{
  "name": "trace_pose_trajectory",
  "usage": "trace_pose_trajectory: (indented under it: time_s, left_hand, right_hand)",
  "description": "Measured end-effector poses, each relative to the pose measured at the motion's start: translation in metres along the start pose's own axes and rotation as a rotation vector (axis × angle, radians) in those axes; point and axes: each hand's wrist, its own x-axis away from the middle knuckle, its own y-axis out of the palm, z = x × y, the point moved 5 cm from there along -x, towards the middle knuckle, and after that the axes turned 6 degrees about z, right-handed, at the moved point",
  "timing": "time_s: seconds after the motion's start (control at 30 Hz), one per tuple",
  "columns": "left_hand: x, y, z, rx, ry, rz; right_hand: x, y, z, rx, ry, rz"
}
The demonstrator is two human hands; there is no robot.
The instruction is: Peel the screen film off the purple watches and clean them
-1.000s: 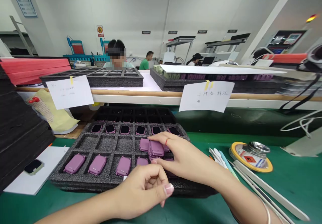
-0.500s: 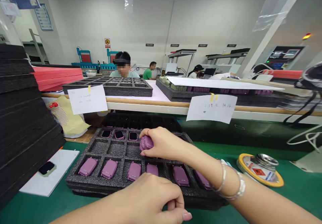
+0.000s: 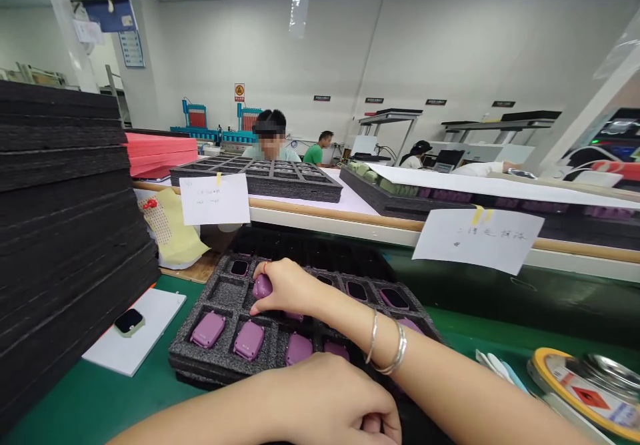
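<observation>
- Left edge: a tall stack of black foam trays [image 3: 65, 231] stands on the green surface [image 3: 55, 398].
- Lower left: a green watch [image 3: 129, 323] lies, dark screen up, on a white pad [image 3: 145, 355].
- Centre: a foam tray [image 3: 190, 369] holds purple watches, backs up in the front row, screens up in the back row.
- Just left of centre: the right hand [image 3: 287, 288] grips a purple watch [image 3: 261, 287] between thumb and fingers, at the tray's middle row.
- Bottom centre: the left hand [image 3: 345, 398] is loosely curled; I cannot tell whether it holds anything.
- Lower right: a yellow-edged roll [image 3: 543, 368].
</observation>
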Motion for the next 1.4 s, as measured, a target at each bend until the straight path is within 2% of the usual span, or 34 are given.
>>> trace_pose_trajectory:
  time_s: [0.07, 0.17, 0.33, 0.43, 0.53, 0.6, 0.73, 0.83, 1.03, 1.27, 1.4]
  left_hand:
    - [0.000, 0.000, 0.000, -0.032, 0.017, -0.015]
    - [-0.001, 0.001, -0.001, -0.072, 0.027, -0.039]
    - [-0.005, 0.003, -0.003, -0.072, 0.023, -0.078]
    - [-0.005, 0.002, 0.002, -0.122, 0.119, -0.045]
    - [-0.002, 0.003, 0.007, -0.186, 0.169, -0.077]
    - [0.000, 0.003, 0.009, -0.224, 0.165, -0.115]
    - [0.001, 0.001, 0.012, -0.319, 0.121, -0.132]
    - [0.001, 0.000, 0.013, -0.361, 0.091, -0.144]
    - [0.000, 0.002, 0.010, -0.384, 0.065, -0.137]
    - [-0.002, 0.006, 0.003, -0.317, 0.097, -0.077]
    - [-0.002, 0.007, 0.001, -0.252, 0.205, 0.002]
  right_hand:
    - [-0.007, 0.009, -0.001, -0.014, -0.003, -0.042]
    - [-0.014, 0.008, -0.002, -0.008, -0.003, -0.069]
    - [-0.026, 0.005, -0.025, 0.027, -0.052, -0.011]
    - [-0.034, 0.017, -0.040, 0.006, -0.089, 0.044]
    - [-0.040, 0.033, -0.047, -0.009, -0.117, 0.041]
    - [-0.041, 0.035, -0.046, -0.016, -0.124, 0.033]
    - [-0.032, 0.020, -0.036, -0.005, -0.121, 0.039]
    - [-0.020, 0.011, -0.023, 0.038, -0.098, -0.024]
    - [-0.011, 0.012, -0.001, 0.048, -0.088, -0.149]
    - [-0.054, 0.015, -0.006, 0.123, -0.071, -0.026]
    - [-0.081, 0.029, -0.013, 0.213, -0.064, -0.115]
